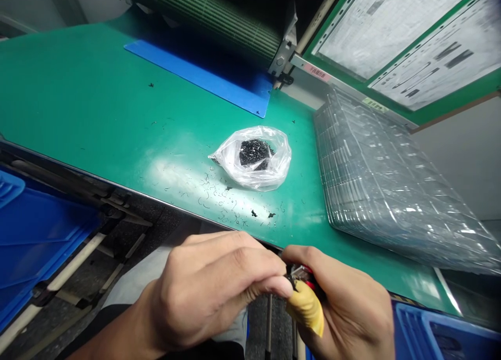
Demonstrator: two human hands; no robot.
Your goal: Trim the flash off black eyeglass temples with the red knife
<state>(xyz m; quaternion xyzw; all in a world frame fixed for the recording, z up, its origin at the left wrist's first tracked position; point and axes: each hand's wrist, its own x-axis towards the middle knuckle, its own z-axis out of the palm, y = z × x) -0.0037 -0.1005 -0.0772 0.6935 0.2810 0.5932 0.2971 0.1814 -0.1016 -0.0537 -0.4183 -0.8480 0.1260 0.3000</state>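
At the near edge of the table, my left hand [219, 282] is closed, thumb and fingertips pinching a small black part [291, 280] that is mostly hidden. My right hand [352, 302] is wrapped round red-handled nippers [301, 273], their metal jaws right against that part. A yellow finger cover [307, 308] sits on the right thumb. Beyond both hands, a clear plastic bag [279, 175] lies open on the green tabletop [97, 104], with small black pieces [253, 154] inside. Thin black trimmings and a few loose black bits [271, 215] are scattered before it.
A tall stack of clear plastic trays [383, 193] stands at the right. A green conveyor belt [219, 15] ends above a blue sheet [203, 78] at the back. Blue bins [43, 245] sit below the table on the left, others lower right. Papers [442, 62] hang on a green board.
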